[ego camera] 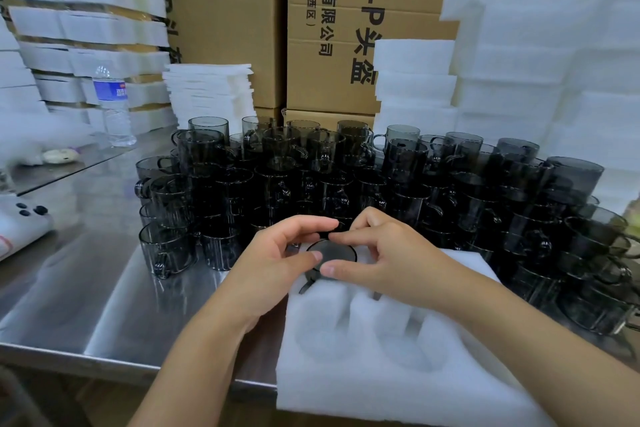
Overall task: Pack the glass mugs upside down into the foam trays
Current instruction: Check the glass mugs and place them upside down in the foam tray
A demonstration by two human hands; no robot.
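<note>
The smoky grey glass mug (331, 255) sits base-up in the far-left pocket of the white foam tray (381, 378). We hold it with both hands, the left hand (277, 253) curled round its base and the right hand (377, 250) pinching the edge. We should press evenly, with the handle lined up in its slot. The tray lies on the steel table (86, 288), and brown cardboard boxes (225, 28) stand behind.

1 foam tray (381, 378) up front w/ 1 mug (334, 253) in it, 2 free slots (322, 336) showing. Loose mugs (277, 177) behind: dozens, too many to count. 1 water bottle (112, 104).
</note>
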